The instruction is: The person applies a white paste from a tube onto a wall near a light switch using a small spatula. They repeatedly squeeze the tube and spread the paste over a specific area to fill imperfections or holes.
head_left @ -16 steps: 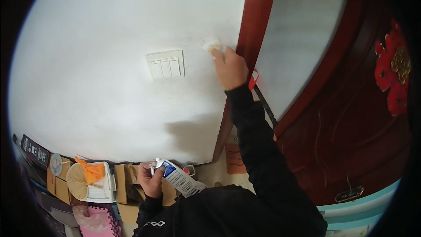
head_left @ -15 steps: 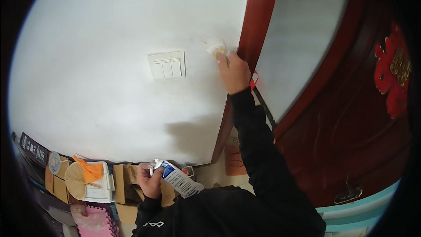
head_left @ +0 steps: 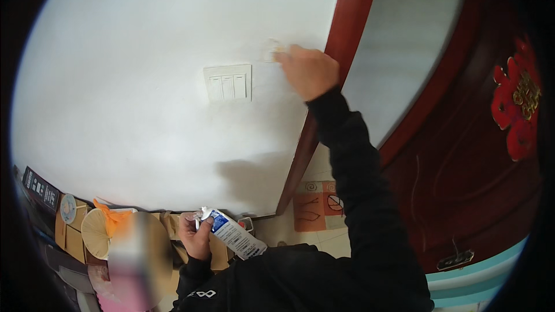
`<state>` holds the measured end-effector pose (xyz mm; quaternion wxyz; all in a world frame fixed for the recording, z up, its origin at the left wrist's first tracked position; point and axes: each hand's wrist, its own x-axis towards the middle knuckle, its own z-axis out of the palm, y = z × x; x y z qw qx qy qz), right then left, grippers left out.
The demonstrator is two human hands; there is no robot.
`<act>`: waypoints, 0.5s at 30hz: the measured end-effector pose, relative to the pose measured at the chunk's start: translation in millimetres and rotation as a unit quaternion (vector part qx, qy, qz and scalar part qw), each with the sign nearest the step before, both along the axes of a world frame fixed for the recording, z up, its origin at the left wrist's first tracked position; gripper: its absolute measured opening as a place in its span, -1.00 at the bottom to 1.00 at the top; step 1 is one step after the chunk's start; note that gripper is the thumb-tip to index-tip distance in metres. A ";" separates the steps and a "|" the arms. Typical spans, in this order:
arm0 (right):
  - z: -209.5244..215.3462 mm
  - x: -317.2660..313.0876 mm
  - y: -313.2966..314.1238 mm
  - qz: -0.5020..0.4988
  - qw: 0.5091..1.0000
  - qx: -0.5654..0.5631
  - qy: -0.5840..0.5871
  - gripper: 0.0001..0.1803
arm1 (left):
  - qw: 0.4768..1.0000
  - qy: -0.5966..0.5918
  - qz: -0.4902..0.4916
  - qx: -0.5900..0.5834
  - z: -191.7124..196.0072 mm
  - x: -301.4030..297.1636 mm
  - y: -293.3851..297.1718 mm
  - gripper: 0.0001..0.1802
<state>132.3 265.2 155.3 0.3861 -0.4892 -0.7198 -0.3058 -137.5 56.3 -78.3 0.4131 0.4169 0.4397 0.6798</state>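
At the white wall [head_left: 144, 29], my right hand [head_left: 309, 69] is closed on a small white and yellow piece [head_left: 277, 51]. This piece is against the wall between the light switch panel [head_left: 228, 84] and the red door frame [head_left: 351, 23]; its exact kind is blurred. Low in front of my body, my left hand [head_left: 195, 236] grips the top end of a soft white tube [head_left: 238, 237] with a blue label. The tube slants down to the right, its lower end by my black clothing. White stuff shows at its top.
Cardboard boxes [head_left: 72, 237], a round woven fan [head_left: 95, 233] and an orange cloth [head_left: 114, 215] lie low at the left, partly behind a blurred patch. At right stands a dark red door [head_left: 457, 196] with a red flower decoration [head_left: 514, 104]. A patterned mat [head_left: 309, 211] lies beyond the frame.
My right hand has moved slightly up along the wall and turned, with the small piece now more covered by the fingers. The view has shifted slightly. My left hand still grips the tube.
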 end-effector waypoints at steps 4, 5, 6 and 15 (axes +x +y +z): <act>-3.7 37.6 -13.3 -0.039 0.988 -0.114 0.098 -0.61 | 1.000 -0.025 0.013 0.013 8.0 7.9 1.6 -0.78; -2.5 29.3 -17.6 -0.022 0.989 -0.102 0.107 -0.60 | 0.999 -0.033 0.010 0.017 4.3 6.4 2.5 -0.78; -1.7 19.4 -20.8 -0.008 0.989 -0.089 0.118 -0.60 | 0.999 -0.030 0.001 0.010 4.9 7.0 3.2 -0.78; -33.1 4.6 10.5 -0.032 0.976 -0.128 0.172 -0.61 | 1.000 -0.014 -0.008 -0.024 2.0 0.3 0.5 -0.79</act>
